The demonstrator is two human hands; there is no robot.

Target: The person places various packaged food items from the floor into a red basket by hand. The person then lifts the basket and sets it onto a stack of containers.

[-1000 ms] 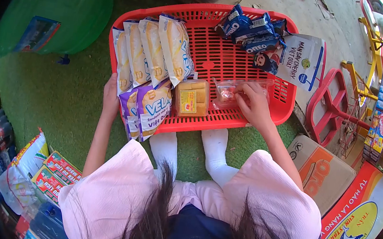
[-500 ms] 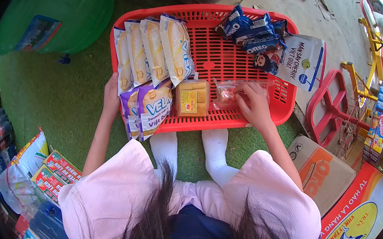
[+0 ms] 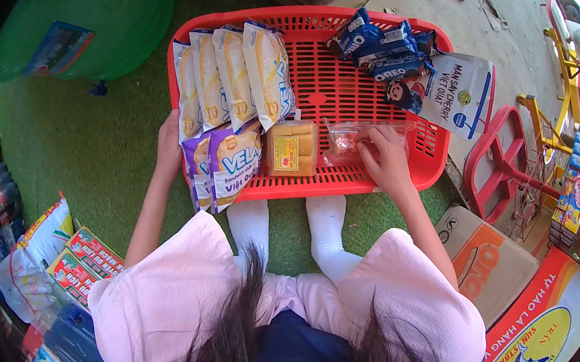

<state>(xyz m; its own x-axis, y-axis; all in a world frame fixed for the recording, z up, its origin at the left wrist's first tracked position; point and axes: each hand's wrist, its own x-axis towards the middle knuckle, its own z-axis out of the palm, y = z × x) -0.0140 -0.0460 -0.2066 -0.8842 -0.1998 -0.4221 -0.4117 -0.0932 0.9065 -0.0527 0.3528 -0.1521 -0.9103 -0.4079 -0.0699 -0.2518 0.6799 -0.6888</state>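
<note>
My left hand (image 3: 169, 140) is at the left side of the red basket (image 3: 252, 14), its fingers mostly hidden behind the rim and the packets. My right hand (image 3: 381, 156) rests with bent fingers on a clear plastic packet (image 3: 341, 142) with something reddish inside. Left of that packet lies a pack of yellow-brown cakes (image 3: 292, 149). Several white and yellow packets (image 3: 266, 78) overlap in the basket's left part, with purple and white VELA packets (image 3: 233, 164) below them. Blue Oreo packets (image 3: 397, 66) are heaped at the upper right, beside a white pouch (image 3: 457, 93) that overhangs the rim.
A large green container (image 3: 88, 8) stands at the upper left. Right of the basket are a red plastic stool (image 3: 496, 161), a cardboard box (image 3: 488, 261) and racks of boxed goods (image 3: 574, 195). Red boxes (image 3: 80, 268) and a white sack (image 3: 45, 228) are at the lower left.
</note>
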